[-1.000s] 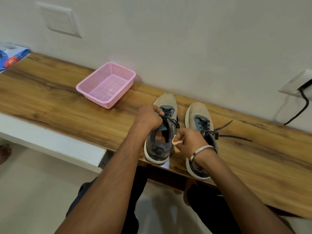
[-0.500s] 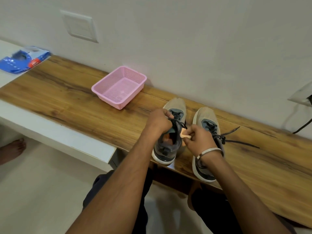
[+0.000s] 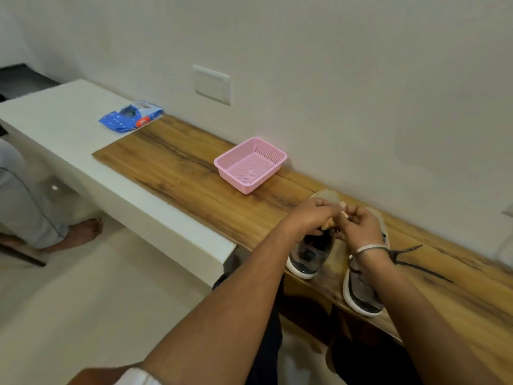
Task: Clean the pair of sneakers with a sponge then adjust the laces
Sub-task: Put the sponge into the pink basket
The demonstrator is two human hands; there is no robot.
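Observation:
Two grey sneakers with white soles stand on the wooden tabletop [image 3: 194,173]. The left sneaker [image 3: 308,257] is below my hands, and the right sneaker [image 3: 361,293] lies under my right wrist with its dark laces [image 3: 410,259] trailing to the right. My left hand [image 3: 313,215] and my right hand [image 3: 361,226] meet above the left sneaker. Between their curled fingers is a small peach sponge [image 3: 329,224], which both hands pinch. The hands hide most of the sponge and the sneakers' toes.
A pink mesh basket [image 3: 273,154] stands on the wood near the wall, left of the sneakers. A blue packet [image 3: 130,116] lies on the white counter [image 3: 69,112] further left. A person's bare foot [image 3: 83,232] rests on the floor at left.
My left hand has let go of the left sneaker's laces and risen to join my right hand at the sponge. The view has swung left and up.

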